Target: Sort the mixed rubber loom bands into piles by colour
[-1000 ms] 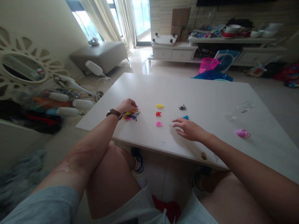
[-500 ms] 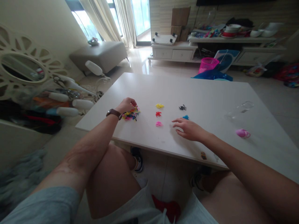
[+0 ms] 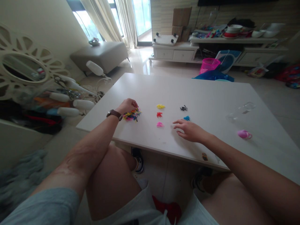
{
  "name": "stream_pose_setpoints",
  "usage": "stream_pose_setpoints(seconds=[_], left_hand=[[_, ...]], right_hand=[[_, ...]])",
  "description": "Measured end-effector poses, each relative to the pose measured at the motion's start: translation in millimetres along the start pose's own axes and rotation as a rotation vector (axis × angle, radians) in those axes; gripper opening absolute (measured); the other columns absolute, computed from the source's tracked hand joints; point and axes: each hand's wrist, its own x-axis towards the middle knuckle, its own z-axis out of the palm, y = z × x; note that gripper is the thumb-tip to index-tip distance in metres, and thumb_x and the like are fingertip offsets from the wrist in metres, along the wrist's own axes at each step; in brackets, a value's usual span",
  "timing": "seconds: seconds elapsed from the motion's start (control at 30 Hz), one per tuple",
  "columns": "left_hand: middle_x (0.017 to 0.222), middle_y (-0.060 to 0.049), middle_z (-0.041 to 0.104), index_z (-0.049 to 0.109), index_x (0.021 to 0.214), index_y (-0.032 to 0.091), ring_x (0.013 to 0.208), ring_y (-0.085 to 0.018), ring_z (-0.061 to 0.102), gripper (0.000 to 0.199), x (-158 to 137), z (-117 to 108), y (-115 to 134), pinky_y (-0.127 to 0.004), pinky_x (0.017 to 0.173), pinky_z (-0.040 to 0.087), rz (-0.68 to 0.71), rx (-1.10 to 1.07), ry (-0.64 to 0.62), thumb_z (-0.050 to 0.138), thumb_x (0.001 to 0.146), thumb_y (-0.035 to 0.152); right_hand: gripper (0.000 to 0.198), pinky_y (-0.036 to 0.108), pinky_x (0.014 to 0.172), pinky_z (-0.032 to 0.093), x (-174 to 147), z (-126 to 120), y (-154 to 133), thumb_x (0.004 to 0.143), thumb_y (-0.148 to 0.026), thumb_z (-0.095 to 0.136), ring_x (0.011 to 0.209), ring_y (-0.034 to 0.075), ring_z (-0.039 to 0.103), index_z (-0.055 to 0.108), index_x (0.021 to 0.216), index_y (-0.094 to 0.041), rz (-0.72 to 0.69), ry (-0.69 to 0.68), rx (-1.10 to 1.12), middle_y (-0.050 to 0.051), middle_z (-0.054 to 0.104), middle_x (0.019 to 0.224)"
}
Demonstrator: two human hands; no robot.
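My left hand (image 3: 128, 106), with a dark-strapped watch on its wrist, is at the far edge of a mixed pile of small, colourful, loop-like pieces (image 3: 132, 116). Its thumb and fingers come together in a pinch there; whatever lies between them is too small to make out. My right hand (image 3: 187, 129) hovers low over or rests on the table, fingers apart and holding nothing. Just beyond it is a small blue heap (image 3: 186, 117), with a black heap (image 3: 183, 108) farther back. Between my hands, yellow (image 3: 160, 106), red (image 3: 159, 114) and pink (image 3: 159, 124) heaps form a column.
The white table (image 3: 145, 86) carries a clear bottle-like container (image 3: 241, 111) and a pink-purple object (image 3: 244, 134) at the right. A small brown piece (image 3: 204, 156) lies by the near edge. White lamp shades (image 3: 67, 112) stand close to the table's left side.
My left fingers have shifted very slightly at the far edge of the mixed pile. My right hand and the sorted-colour heaps look the same.
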Motion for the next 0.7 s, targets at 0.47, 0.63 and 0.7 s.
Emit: stream_pose_setpoints(seconds=[0.47,0.63,0.7], left_hand=[[0.076,-0.006,0.072,0.079,0.091,0.015,0.074,-0.019,0.066,0.034,-0.6,0.6,0.4,-0.025,0.064,0.05,-0.039,0.023,0.012,0.068,0.059,0.018],[0.077,-0.006,0.072,0.079,0.088,0.015,0.074,-0.019,0.065,0.032,-1.4,-0.2,3.6,-0.025,0.063,0.05,-0.053,0.013,0.023,0.066,0.059,0.017],[0.079,-0.007,0.073,0.078,0.088,0.015,0.075,-0.019,0.065,0.032,-2.2,-0.5,5.6,-0.025,0.062,0.05,-0.059,0.003,0.026,0.066,0.059,0.016]], right_hand=[[0.022,0.049,0.098,0.053,0.3,-0.1,-0.4,0.092,-0.019,0.055,0.119,0.032,0.062,0.073,0.103,-0.019,-0.007,-0.023,-0.023,0.013,0.065,0.134],[0.021,0.048,0.098,0.053,-0.1,0.4,-0.2,0.091,-0.019,0.056,0.119,0.031,0.062,0.073,0.102,-0.021,-0.013,-0.008,-0.027,0.012,0.066,0.132],[0.021,0.048,0.097,0.053,0.0,0.4,-0.4,0.091,-0.019,0.056,0.119,0.031,0.062,0.073,0.102,-0.021,-0.013,-0.012,-0.029,0.012,0.065,0.132]])
